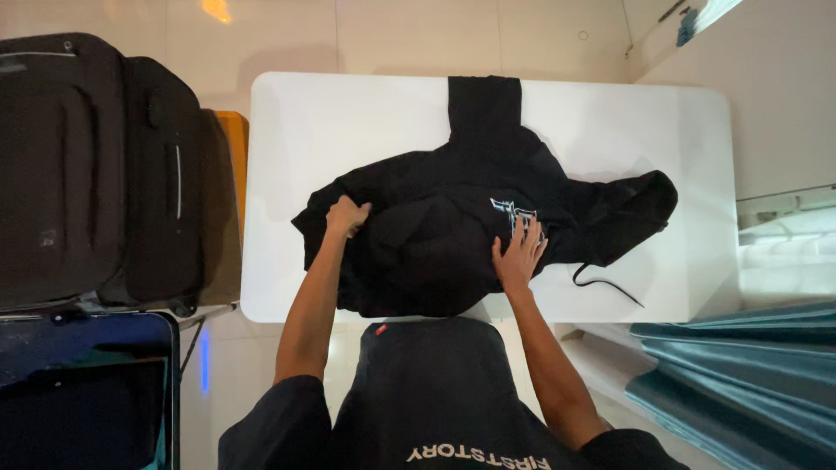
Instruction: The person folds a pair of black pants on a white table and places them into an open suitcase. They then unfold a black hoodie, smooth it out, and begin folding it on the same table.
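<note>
A white table (pixel 296 130) holds a crumpled black hoodie (pixel 453 226) at its centre. The left hand (pixel 347 215) grips a fistful of its fabric; the right hand (pixel 520 252) presses flat, fingers spread. A black suitcase (pixel 87 165) stands left.

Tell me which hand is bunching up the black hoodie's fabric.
The left hand, closed into a fist gripping the black hoodie; the right hand lies flat, fingers spread.

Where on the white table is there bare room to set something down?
The white table is bare at its far-left corner and along its left edge, and at the far-right corner beyond the hood. The middle is crowded: the black hoodie sprawls there under the left hand and right hand.
</note>
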